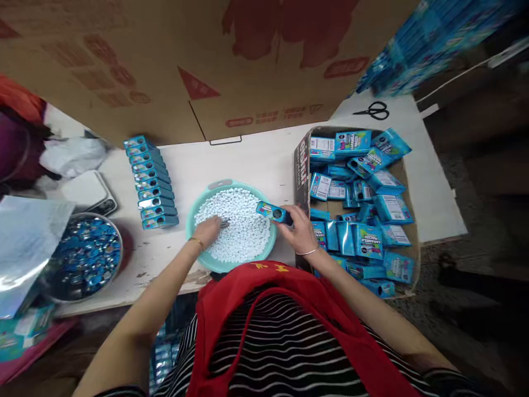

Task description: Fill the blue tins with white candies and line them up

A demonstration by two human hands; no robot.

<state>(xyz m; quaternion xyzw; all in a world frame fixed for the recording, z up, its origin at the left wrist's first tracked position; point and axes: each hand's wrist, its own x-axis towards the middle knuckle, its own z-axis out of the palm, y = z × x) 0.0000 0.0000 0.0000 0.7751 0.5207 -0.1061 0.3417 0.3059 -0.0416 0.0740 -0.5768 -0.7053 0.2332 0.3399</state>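
Two hands: both over the teal basin (197, 205), lower centre of the frame.
Left hand (210, 230): palm down in the white pellets (239, 229), fingers (221, 223) bent into the heap; whether they have hold of any pellets cannot be told.
Right hand (298, 227): fingers closed round one end of a small blue box (270, 212); the box lies roughly level, its free end over the right rim of the basin.
Basin: on the table (256, 160), filled with pellets, just left of the carton.
Carton (303, 165): right of centre, open top, holds a loose jumble of blue packets (367, 237).
Row of blue boxes (151, 184): left of centre, stacked overlapping on the table, well apart from the hands.
Metal bowl (85, 259): lower left, holds small blue pieces.
Scissors (374, 110): upper right, on the table beyond the carton.
Cardboard sheet (198, 71): upright across the top of the frame.
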